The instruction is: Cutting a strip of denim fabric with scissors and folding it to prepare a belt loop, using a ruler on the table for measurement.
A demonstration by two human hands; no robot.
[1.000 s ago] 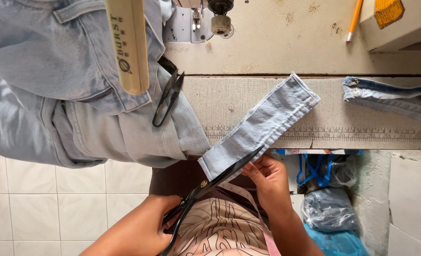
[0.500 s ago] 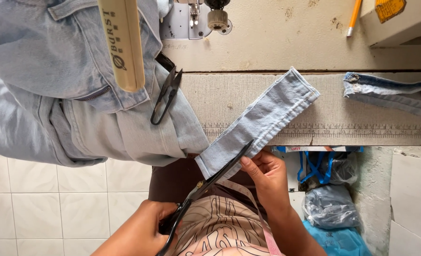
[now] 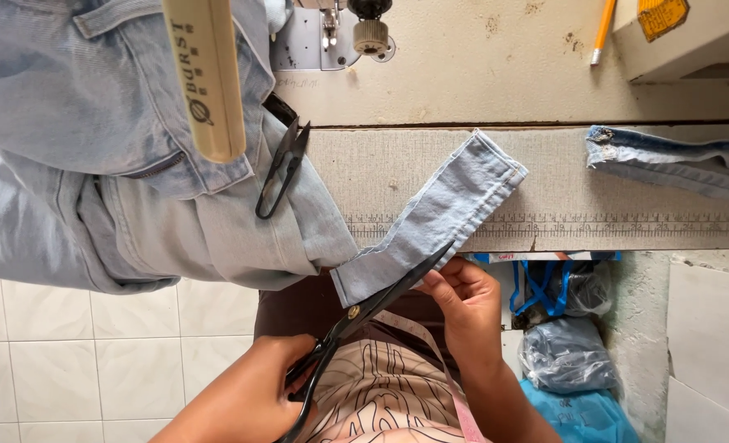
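Since a moment ago our left hand (image 3: 274,385) has closed the black scissors (image 3: 372,308) further into the pale denim strip (image 3: 430,221) (right hand (image 3: 463,308) pinching its lower edge), lengthening the cut beyond the surface (image 3: 381,168).

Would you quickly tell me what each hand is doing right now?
Left hand: closed around the handles of the black scissors.
Right hand: closed, pinching the edge of the light denim strip.
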